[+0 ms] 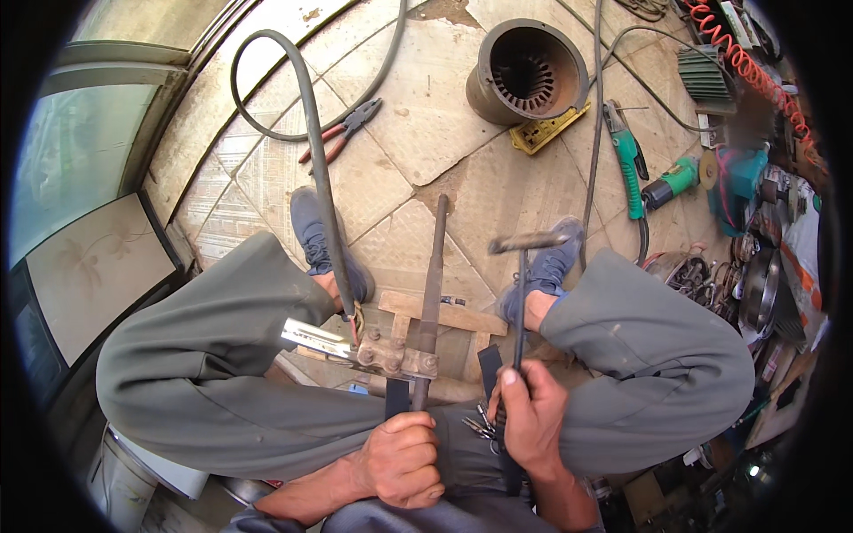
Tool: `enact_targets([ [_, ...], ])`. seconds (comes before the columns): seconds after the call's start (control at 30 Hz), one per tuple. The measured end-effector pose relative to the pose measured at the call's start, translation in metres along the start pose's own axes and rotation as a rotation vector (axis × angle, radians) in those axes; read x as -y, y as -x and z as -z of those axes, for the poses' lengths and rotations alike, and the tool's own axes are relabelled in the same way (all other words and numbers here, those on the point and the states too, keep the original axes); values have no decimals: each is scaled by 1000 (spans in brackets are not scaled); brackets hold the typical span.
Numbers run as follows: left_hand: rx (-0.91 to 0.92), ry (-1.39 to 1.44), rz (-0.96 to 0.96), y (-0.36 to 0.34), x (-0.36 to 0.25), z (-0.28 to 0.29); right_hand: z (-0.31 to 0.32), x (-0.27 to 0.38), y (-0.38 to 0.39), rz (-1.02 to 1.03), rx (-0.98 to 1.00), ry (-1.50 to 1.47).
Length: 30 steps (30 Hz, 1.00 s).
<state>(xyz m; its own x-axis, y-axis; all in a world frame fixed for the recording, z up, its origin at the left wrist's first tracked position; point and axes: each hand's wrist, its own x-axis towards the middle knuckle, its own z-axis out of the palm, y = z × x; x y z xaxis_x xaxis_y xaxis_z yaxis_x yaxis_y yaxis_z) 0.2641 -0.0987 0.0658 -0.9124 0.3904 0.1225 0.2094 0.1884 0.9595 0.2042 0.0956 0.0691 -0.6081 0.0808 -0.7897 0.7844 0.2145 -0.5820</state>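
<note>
Left hand (404,462) on lower end of metal rod (433,284), bolted clamp (388,356) on rod. Right hand (531,416) gripping hammer (522,302), head up.

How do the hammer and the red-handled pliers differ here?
The hammer is gripped in the right hand, while the pliers lie on the floor. The hammer has one thin dark handle; the pliers have two reddish ones. The hammer's head sits crosswise, whereas the pliers' head runs in line with the handles. Both are hand tools.

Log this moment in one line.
left hand: closed on near end of long brown metal rod | right hand: gripping dark T-shaped metal hammer
</note>
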Motion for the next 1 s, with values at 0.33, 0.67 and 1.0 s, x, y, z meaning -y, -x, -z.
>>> enact_targets([
  [0.33, -184, -33, -49, -25, -6, -23, -5, -19, 31, 336, -16, 462],
  [0.67, -244, -29, -64, -27, -8, -23, -8, -13, 33, 366, 5, 511],
  [1.0, -260, -11, -70, -28, -6, -23, -10, -13, 31, 361, -4, 498],
])
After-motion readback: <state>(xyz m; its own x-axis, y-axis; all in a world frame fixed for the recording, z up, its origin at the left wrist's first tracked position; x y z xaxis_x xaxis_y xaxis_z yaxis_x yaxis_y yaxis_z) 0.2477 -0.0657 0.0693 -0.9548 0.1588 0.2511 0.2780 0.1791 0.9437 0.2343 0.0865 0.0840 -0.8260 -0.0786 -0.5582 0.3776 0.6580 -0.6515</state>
